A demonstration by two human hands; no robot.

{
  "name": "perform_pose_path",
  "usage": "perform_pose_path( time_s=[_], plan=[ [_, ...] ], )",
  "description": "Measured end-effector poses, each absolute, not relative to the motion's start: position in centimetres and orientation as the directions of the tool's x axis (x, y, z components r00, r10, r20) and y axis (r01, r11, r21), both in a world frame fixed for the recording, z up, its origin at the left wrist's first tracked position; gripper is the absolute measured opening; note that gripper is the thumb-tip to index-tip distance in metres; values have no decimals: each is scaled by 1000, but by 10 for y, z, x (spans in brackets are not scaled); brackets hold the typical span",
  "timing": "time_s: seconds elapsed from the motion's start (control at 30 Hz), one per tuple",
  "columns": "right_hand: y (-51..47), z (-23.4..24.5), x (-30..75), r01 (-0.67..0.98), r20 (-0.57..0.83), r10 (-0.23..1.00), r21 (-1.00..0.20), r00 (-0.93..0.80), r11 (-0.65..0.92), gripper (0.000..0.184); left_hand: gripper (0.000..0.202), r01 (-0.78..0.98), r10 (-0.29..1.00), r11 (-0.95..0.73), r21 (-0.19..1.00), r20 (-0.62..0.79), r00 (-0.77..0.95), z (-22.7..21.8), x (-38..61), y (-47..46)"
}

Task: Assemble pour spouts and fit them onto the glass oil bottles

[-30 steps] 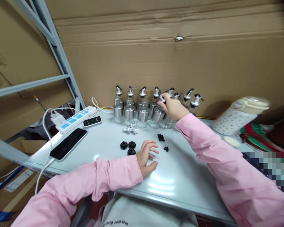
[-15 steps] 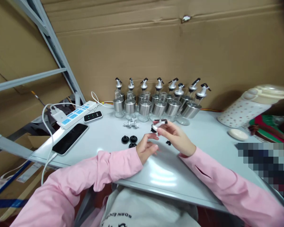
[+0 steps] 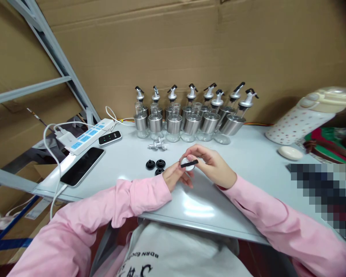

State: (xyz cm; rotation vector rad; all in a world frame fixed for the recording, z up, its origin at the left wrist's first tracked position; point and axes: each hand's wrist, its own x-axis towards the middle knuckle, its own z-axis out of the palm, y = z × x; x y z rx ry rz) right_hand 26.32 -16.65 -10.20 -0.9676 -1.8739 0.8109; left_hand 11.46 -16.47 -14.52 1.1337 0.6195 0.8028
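Note:
Between my two hands is a bottle pourer spout (image 3: 189, 164), silver with a black lever on top, tilted toward me. My right hand (image 3: 216, 167) grips it from the right with thumb and fingers. My left hand (image 3: 175, 176) is closed against its left side; its fingers pass partly underneath, where the spout's lower part is hidden. Left of my hands lie three black round stoppers (image 3: 150, 164). Beyond them is a small cluster of silver spout pieces (image 3: 158, 144).
Several glass-and-steel bottles (image 3: 174, 124) stand along the back, the rear ones topped with spouts. At left are a power strip (image 3: 89, 136), a black device (image 3: 110, 138) and a phone (image 3: 83, 166). A dotted flask (image 3: 298, 117) and a white oval object (image 3: 290, 152) sit at right.
The spout has turned, so its top and lever now face me. My left hand has come up from an open pose beside it and closed against it. The view has tilted slightly down.

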Motion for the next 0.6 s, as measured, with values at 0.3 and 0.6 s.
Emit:
perform_pose_path(
  time_s=[0.3,0.6],
  plan=[
    [-172,-99,266,524,765,510,-269,-394,808,23,64,-217,834,178,960,-30,551,-143,114,-166],
    [-169,-103,265,488,770,472,-242,-429,839,7,54,-281,829,174,944,13,559,-145,112,-163]
  ],
)
